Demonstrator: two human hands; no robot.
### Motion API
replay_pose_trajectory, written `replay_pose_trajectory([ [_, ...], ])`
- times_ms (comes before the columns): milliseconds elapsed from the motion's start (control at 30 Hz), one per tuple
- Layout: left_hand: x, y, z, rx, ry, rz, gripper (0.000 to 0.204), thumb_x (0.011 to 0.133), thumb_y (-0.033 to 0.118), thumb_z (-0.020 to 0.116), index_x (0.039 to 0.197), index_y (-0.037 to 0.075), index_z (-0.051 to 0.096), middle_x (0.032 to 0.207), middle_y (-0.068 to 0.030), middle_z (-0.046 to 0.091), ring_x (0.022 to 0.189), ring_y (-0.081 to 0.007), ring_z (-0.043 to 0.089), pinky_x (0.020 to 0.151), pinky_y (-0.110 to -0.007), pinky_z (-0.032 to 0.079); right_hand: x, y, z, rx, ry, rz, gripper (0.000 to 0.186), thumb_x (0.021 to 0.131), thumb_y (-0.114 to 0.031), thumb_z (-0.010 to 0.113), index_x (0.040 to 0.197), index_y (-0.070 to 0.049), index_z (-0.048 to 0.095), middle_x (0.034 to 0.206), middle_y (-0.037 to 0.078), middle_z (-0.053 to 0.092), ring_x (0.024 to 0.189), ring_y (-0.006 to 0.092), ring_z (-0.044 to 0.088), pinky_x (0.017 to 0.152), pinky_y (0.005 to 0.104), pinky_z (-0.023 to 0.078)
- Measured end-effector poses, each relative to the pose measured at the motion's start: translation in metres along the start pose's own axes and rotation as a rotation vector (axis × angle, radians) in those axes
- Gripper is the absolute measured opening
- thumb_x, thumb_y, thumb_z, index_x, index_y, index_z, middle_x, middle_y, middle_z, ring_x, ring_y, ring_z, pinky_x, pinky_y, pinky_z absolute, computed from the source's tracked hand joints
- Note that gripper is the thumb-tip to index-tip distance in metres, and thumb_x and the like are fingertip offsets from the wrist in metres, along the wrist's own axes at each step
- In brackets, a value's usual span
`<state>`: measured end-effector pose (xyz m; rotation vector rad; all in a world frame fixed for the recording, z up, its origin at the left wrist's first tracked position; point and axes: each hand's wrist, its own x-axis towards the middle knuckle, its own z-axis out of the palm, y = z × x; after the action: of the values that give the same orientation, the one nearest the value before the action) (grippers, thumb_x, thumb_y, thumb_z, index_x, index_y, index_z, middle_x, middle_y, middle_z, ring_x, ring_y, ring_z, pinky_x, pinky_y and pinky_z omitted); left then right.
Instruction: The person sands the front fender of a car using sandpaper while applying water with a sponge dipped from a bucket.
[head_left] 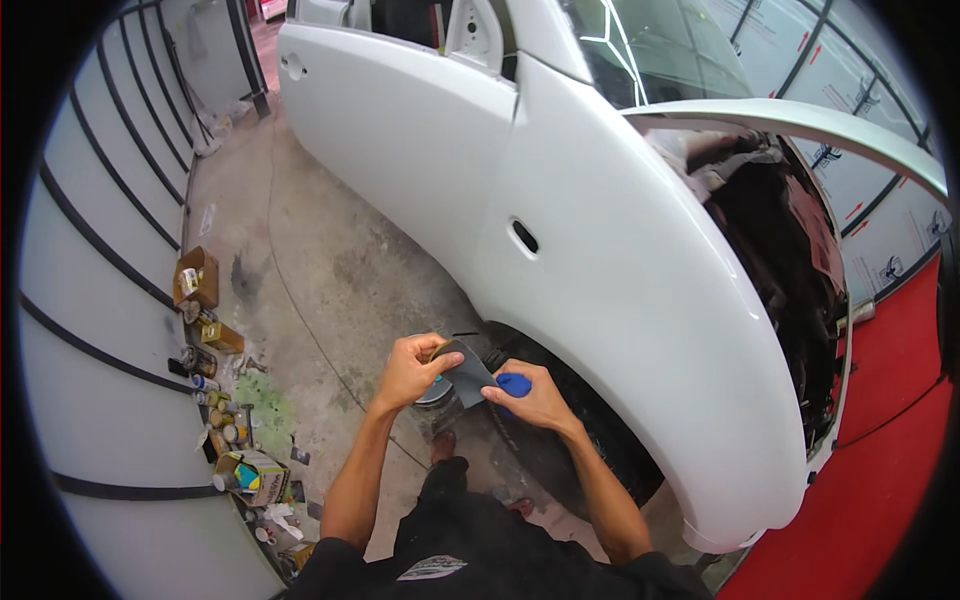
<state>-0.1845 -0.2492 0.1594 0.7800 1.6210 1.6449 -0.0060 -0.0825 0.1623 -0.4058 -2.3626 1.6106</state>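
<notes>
A dark grey sheet that looks like sandpaper (467, 374) is stretched between my two hands, in front of the white car fender (600, 230). My left hand (410, 372) pinches its upper left edge, thumb on the grey face; a thin yellowish edge shows by those fingers. My right hand (540, 398) grips the sheet's right edge with thumb and fingers. A blue object (514, 385), perhaps a sanding block, is also tucked in that hand, partly hidden by the fingers. Behind the sheet, a round container (434, 392) is mostly covered.
The fender's wheel arch curves over a dark wheel (590, 420) at my right. The car's hood (800, 115) is raised. Cans and boxes (255, 475) line the left wall. A thin cable (300, 310) crosses the concrete floor. Red sheeting (860, 440) lies at far right.
</notes>
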Motion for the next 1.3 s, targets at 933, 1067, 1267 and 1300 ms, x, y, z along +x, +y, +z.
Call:
replay_pose_trajectory([
  [933,0.074,-0.141,-0.119,-0.958,-0.154,-0.524,0.058,0.11,0.036,0.046,0.159,0.005,0.035,0.156,-0.0187,0.046,0.143,-0.0357,0.048,0.116,-0.057,0.045,0.13,0.089,0.112,0.261,0.265,0.437,0.025,0.088,-0.016,0.081,0.109,-0.006,0.073,0.092,0.002,0.072,0.088,0.0102,0.066,0.081,0.0282,0.054],
  [1067,0.085,-0.149,-0.119,-0.998,-0.175,-0.527,0.056,0.111,0.034,0.044,0.158,0.004,0.036,0.157,-0.0161,0.046,0.143,-0.0331,0.048,0.117,-0.057,0.043,0.14,0.101,0.104,0.149,0.237,0.481,0.032,0.089,-0.026,0.082,0.111,-0.004,0.073,0.095,0.005,0.073,0.086,0.011,0.066,0.081,0.0288,0.054],
  [1267,0.101,-0.148,-0.114,-0.97,-0.221,-0.523,0.059,0.109,0.033,0.05,0.16,0.006,0.036,0.161,-0.013,0.043,0.143,-0.0291,0.048,0.116,-0.046,0.043,0.147,0.107,0.113,0.084,0.131,0.463,0.032,0.091,-0.032,0.081,0.098,-0.002,0.072,0.08,0.0,0.067,0.076,0.008,0.06,0.071,0.0268,0.051],
  [1300,0.103,-0.145,-0.114,-1.012,-0.265,-0.48,0.061,0.108,0.033,0.053,0.16,0.006,0.037,0.161,-0.0127,0.044,0.143,-0.0283,0.048,0.115,-0.044,0.042,0.149,0.107,0.113,0.041,0.106,0.535,0.031,0.092,-0.032,0.08,0.093,-0.002,0.071,0.077,0.0,0.065,0.073,0.0074,0.059,0.068,0.0271,0.05],
])
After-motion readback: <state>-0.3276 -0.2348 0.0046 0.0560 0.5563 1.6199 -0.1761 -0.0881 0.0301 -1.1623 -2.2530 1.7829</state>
